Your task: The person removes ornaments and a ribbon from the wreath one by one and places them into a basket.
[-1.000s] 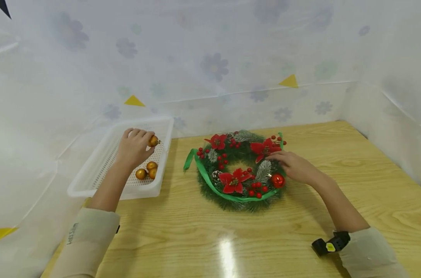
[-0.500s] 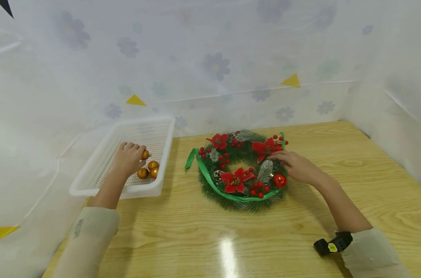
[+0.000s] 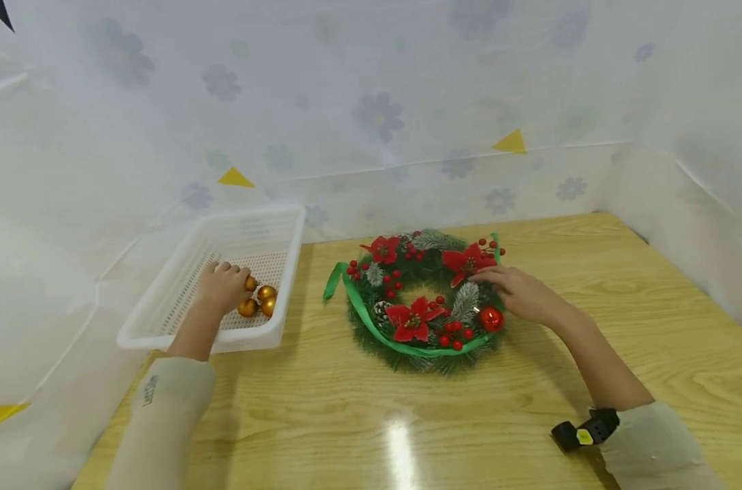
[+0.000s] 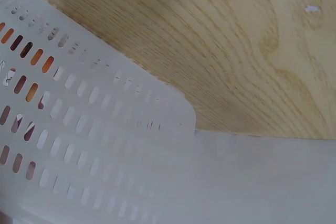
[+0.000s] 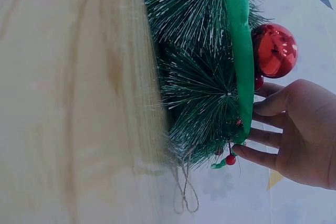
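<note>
Gold bauble (image 3: 250,284), pinched in left hand (image 3: 221,286), has come lower into white basket (image 3: 248,339), beside three matching baubles (image 3: 268,307); I judge the gold set nearly gathered. Right hand (image 3: 524,294), fingers spread, touches Christmas wreath (image 3: 412,320) on table (image 3: 322,415).

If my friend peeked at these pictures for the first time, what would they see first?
Probably the green wreath on the wooden table, with its bright red flowers and the green ribbon along its near side. Next, maybe, the shiny red ball at the wreath's right edge. Then the eye would likely hop left to the gold balls in the white basket.
</note>
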Tool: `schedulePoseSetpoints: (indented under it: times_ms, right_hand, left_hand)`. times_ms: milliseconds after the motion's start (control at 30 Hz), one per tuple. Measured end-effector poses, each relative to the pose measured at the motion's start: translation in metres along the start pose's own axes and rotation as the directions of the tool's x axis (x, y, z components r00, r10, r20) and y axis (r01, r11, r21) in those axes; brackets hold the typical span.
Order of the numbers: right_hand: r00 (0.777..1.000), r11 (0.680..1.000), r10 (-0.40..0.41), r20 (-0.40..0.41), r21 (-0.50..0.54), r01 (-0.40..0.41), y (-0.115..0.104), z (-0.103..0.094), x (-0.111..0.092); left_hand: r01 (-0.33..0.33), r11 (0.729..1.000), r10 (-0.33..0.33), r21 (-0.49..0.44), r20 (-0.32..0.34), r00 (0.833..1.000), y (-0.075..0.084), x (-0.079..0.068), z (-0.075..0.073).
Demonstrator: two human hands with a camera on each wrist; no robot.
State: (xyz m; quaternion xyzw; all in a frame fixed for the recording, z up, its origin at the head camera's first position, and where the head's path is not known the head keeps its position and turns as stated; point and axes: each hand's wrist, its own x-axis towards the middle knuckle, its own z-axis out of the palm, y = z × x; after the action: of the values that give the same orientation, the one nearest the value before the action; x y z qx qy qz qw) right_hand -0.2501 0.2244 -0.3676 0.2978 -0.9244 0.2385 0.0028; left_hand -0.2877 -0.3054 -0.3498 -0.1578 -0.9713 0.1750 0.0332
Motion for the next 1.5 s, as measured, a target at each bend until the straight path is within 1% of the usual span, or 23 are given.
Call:
schedulePoseSetpoints:
  times_ms: [100, 233, 333, 500, 700, 767, 867, 967, 1067, 1133, 1200, 1267, 1367, 1500]
  right_hand:
    - [1.000, 1.000, -0.002, -0.003, -0.001, 0.002, 0.001, 0.001, 0.000]
    - [1.000, 1.000, -0.005, -0.003, -0.008, 0.005, 0.001, 0.002, 0.000]
    - [1.000, 1.000, -0.007, -0.005, -0.018, 0.007, 0.000, 0.002, -0.001]
    - [1.000, 1.000, -0.008, -0.006, -0.026, 0.008, -0.002, 0.000, 0.000]
    - [1.000, 1.000, 0.002, 0.002, -0.030, -0.002, -0.002, 0.000, -0.001]
    - [1.000, 0.999, 0.002, 0.002, -0.032, -0.002, -0.001, 0.000, -0.001]
    - [1.000, 0.999, 0.000, 0.003, -0.036, 0.000, 0.000, 0.000, -0.001]
    - [1.000, 0.999, 0.001, 0.005, -0.033, -0.001, 0.000, 0.001, 0.000]
    - [1.000, 1.000, -0.001, 0.004, -0.031, 0.001, 0.000, 0.001, 0.000]
    - [1.000, 0.999, -0.001, 0.001, -0.034, 0.001, 0.001, 0.001, -0.001]
    - [1.000, 0.999, -0.001, -0.002, -0.039, 0.001, 0.001, 0.001, -0.001]
    - [1.000, 0.999, 0.002, -0.002, -0.038, -0.002, 0.001, 0.001, -0.001]
    - [1.000, 0.999, 0.004, -0.003, -0.038, -0.004, 0.000, 0.001, -0.001]
    - [1.000, 0.999, 0.002, -0.001, -0.034, -0.002, 0.000, 0.001, -0.001]
  left_hand:
    - [-0.017, 1.000, 0.017, -0.013, 0.026, 1.000, 0.001, -0.001, 0.001]
    - [-0.026, 0.999, 0.028, -0.031, 0.043, 0.999, 0.003, -0.001, 0.003]
    - [-0.046, 0.998, 0.048, -0.050, 0.033, 0.998, 0.005, 0.000, 0.006]
    - [-0.075, 0.995, 0.075, -0.067, -0.007, 0.997, 0.007, 0.000, 0.006]
    - [-0.095, 0.992, 0.094, -0.082, -0.010, 0.995, 0.007, 0.000, 0.006]
    - [-0.096, 0.991, 0.094, -0.089, -0.027, 0.995, 0.006, 0.001, 0.006]
    - [-0.093, 0.991, 0.086, -0.098, -0.071, 0.994, 0.005, 0.002, 0.004]
    - [-0.086, 0.989, 0.069, -0.120, -0.144, 0.987, 0.005, 0.001, -0.002]
    - [-0.093, 0.988, 0.059, -0.126, -0.246, 0.967, 0.007, 0.001, -0.014]
    - [-0.093, 0.990, 0.054, -0.110, -0.316, 0.947, 0.013, 0.002, -0.025]
    - [-0.094, 0.991, 0.052, -0.095, -0.373, 0.926, 0.021, 0.005, -0.037]
    - [-0.091, 0.994, 0.056, -0.064, -0.423, 0.904, 0.034, 0.007, -0.051]
    - [-0.105, 0.994, 0.086, -0.010, -0.505, 0.859, 0.058, 0.010, -0.071]
    - [-0.162, 0.985, 0.161, 0.053, -0.602, 0.782, 0.093, 0.014, -0.091]
